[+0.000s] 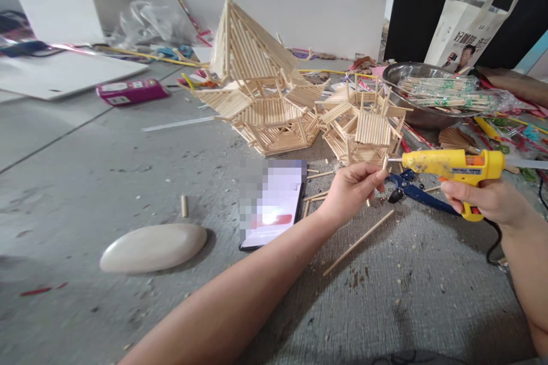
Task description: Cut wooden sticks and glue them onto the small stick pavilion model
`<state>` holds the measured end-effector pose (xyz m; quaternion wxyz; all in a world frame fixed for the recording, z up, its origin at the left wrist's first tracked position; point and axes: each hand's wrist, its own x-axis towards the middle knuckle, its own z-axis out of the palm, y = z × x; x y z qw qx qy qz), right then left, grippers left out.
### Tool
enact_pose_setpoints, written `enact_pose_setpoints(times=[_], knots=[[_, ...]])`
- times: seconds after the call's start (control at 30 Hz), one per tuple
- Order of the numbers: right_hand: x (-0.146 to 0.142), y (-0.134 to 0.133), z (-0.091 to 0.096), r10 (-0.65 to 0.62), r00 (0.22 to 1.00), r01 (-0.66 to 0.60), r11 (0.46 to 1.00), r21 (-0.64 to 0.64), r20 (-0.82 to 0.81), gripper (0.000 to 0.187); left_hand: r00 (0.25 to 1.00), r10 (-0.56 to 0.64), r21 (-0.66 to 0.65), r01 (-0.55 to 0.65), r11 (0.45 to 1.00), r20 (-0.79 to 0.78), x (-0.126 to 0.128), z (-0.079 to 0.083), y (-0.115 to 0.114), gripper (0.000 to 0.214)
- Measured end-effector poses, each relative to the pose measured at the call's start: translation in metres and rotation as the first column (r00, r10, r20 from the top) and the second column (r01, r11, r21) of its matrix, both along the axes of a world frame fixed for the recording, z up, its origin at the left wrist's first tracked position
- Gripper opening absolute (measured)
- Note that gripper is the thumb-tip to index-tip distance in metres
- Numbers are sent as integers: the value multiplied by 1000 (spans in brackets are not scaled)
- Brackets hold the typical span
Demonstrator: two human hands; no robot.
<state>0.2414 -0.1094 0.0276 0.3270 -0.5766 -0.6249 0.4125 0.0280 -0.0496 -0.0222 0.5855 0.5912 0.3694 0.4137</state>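
My right hand (492, 199) is wrapped round the grip of a yellow hot glue gun (449, 164), a clear glue stick (526, 163) jutting from its back. The nozzle points left and meets a short wooden stick (385, 163) pinched upright in my left hand (355, 188). Just behind stands a small model building (372, 128) made of wooden sticks. A larger stick pavilion (257, 63) with a pointed roof rises to its left. Blue-handled cutters (422, 194) lie beneath the glue gun, partly hidden by my right hand.
A phone (274, 205) lies left of my left hand, with a loose stick (358, 242) to the right. Further left are a smooth pale stone (154, 248) and a purple packet (132, 92). A metal bowl (428, 117) holds packaged sticks; a white bag (466, 23) stands behind.
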Motion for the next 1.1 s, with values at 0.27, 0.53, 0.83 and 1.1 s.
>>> enact_pose_setpoints(times=[0.27, 0.53, 0.83, 1.1], knots=[[4, 5, -1, -81, 995, 80, 997, 14, 56, 30, 1000, 9, 15, -9, 1000, -15, 0, 2, 0, 21], [-8, 13, 4, -271, 960, 275, 960, 46, -74, 27, 999, -17, 15, 17, 1000, -32, 1, 2, -1, 21], [-21, 28, -6, -268, 962, 272, 957, 103, -49, 31, 999, -25, -10, 24, 1000, -45, 1, 0, -2, 20], [-26, 28, -7, -336, 924, 314, 939, 140, 184, 33, 998, -26, -2, 26, 1000, -59, 1, -1, -1, 21]])
